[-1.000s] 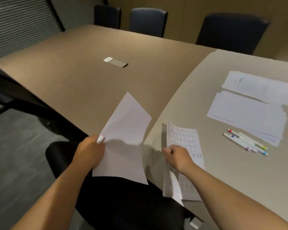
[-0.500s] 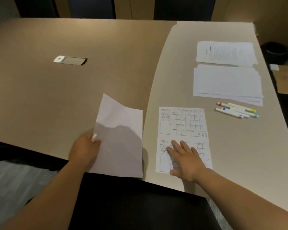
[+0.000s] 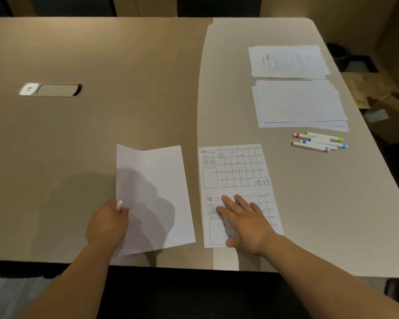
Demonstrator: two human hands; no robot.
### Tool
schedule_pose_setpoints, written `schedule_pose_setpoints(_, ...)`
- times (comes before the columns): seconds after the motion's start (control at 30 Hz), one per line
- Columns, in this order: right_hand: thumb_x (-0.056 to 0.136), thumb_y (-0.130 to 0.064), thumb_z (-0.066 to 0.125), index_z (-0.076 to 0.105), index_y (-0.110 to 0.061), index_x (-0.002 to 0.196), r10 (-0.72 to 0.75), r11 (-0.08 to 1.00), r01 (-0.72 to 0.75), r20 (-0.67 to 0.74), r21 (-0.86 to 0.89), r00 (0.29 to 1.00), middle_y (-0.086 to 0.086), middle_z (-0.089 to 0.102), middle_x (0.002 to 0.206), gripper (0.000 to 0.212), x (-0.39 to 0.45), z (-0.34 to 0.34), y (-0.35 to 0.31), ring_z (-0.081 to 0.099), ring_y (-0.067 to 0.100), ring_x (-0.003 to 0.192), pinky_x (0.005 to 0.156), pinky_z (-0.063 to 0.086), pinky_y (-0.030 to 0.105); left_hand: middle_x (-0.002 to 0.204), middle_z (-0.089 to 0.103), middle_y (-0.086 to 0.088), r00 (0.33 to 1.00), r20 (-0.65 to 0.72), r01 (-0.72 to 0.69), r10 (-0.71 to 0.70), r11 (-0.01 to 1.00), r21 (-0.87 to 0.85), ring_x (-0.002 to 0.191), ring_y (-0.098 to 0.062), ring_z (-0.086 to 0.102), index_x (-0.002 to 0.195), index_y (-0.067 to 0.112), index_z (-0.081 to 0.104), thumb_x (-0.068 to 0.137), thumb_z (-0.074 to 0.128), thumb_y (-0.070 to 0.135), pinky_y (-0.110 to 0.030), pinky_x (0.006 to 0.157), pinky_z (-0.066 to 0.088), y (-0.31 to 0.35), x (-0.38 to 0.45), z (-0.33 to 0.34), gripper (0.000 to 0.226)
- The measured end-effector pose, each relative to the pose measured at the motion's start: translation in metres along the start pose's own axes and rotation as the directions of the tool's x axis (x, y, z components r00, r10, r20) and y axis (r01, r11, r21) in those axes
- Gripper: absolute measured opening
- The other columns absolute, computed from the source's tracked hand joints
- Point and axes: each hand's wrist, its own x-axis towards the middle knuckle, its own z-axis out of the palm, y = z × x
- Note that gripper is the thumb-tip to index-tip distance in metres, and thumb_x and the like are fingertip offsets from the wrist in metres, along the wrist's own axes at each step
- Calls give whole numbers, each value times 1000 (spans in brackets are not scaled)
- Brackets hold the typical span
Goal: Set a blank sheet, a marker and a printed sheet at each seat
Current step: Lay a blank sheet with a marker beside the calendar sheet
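Note:
A blank sheet (image 3: 154,194) lies near the table's front edge, slightly creased, its left edge pinched by my left hand (image 3: 107,223). A white marker tip (image 3: 119,205) pokes out of that same fist. To the right lies a printed calendar sheet (image 3: 236,171), flat on the table, with my right hand (image 3: 244,223) spread open and pressing on its lower half. Further right sit a stack of blank sheets (image 3: 300,104), a stack of printed text sheets (image 3: 288,62) and several loose markers (image 3: 319,141).
The table (image 3: 124,65) is two-toned, brown on the left and grey on the right. A cable hatch (image 3: 52,89) is set into the brown part. Dark chair backs line the far edge. A black seat is under the front edge. Cardboard boxes (image 3: 378,100) stand on the floor at right.
The view swung to face the table squarely. The printed sheet went from hanging off the edge to lying flat under my right hand. The blank sheet came down onto the table.

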Motion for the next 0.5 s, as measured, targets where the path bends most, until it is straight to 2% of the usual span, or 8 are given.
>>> schedule_pose_setpoints(0.13, 82, -46, 69, 10, -38, 152, 42, 999, -41, -7, 28, 999, -13, -11, 163, 92, -2, 2, -8, -13, 19, 150, 120, 0, 48, 83, 61, -9, 998, 33, -51, 49, 997, 49, 76, -32, 57, 95, 15, 59, 93, 51, 33, -37, 67, 47, -11, 15, 2, 20)
schedule_pose_setpoints(0.2, 82, -46, 70, 11, -39, 152, 60, 998, -60, -11, 34, 998, -14, -10, 163, 92, -3, 3, -11, -13, 18, 150, 121, 0, 48, 99, 60, -13, 998, 24, -65, 63, 996, 56, 84, -36, 59, 110, 12, 56, 90, 58, 31, -41, 71, 50, -15, 18, -2, 28)
schedule_pose_setpoints(0.27, 81, -47, 69, 11, -40, 152, 72, 997, -72, -13, 27, 997, -14, -10, 163, 92, -4, 3, -11, -12, 18, 150, 120, 0, 47, 120, 50, -21, 998, -23, -64, 65, 997, 45, 97, -43, 56, 128, 7, 45, 85, 68, 26, -47, 78, 49, -14, 14, -2, 53)
schedule_pose_setpoints(0.33, 81, -48, 69, 11, -41, 151, 80, 997, -80, -17, 16, 997, -14, -10, 163, 91, -3, 2, -15, -12, 18, 150, 119, -2, 48, 126, 42, -25, 986, -91, -140, 141, 990, 23, 101, -44, 53, 136, 3, 38, 83, 71, 18, -47, 79, 47, -8, 5, -1, 64)
schedule_pose_setpoints(0.4, 81, -47, 70, 12, -41, 151, 92, 995, -91, -15, 38, 996, -14, -10, 163, 92, -1, 2, -18, -12, 17, 150, 119, -4, 48, 126, 41, -25, 971, -92, -222, 219, 975, -22, 101, -42, 51, 136, 1, 38, 86, 66, 11, -41, 78, 43, 6, -4, 6, 58)
schedule_pose_setpoints(0.5, 81, -45, 71, 11, -41, 152, 101, 993, -100, -9, 62, 995, -15, -11, 162, 92, 1, 1, -22, -14, 16, 150, 119, -4, 47, 132, 39, -21, 970, -18, -241, 241, 963, -124, 110, -36, 48, 138, 4, 35, 89, 54, 2, -31, 83, 39, 28, -7, 25, 53)
